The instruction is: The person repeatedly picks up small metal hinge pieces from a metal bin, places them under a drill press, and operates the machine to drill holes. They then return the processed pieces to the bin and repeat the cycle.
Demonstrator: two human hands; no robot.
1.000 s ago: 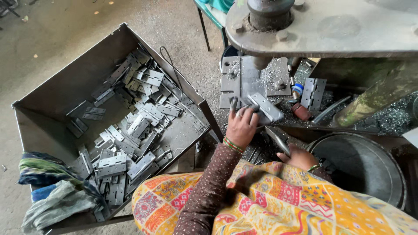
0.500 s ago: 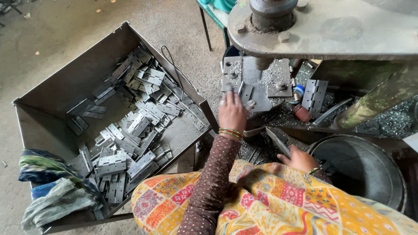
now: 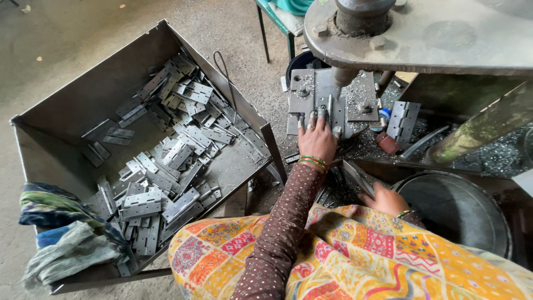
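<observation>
The left hand [image 3: 316, 141] has moved forward, fingers spread flat on the hinge [image 3: 327, 108] on the press bed [image 3: 302, 100]; the right hand [image 3: 388, 199] grips a metal strip [image 3: 355, 176].

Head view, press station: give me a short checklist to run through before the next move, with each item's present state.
1. Left hand on the hinge plate on the press bed: ok.
2. Fingers clear of the area under the ram: not ok.
3. Right hand holds a metal piece: ok, grip partly hidden.
4. Plate seated squarely: cannot tell.
5. Bin stocked with hinges: ok.
</observation>
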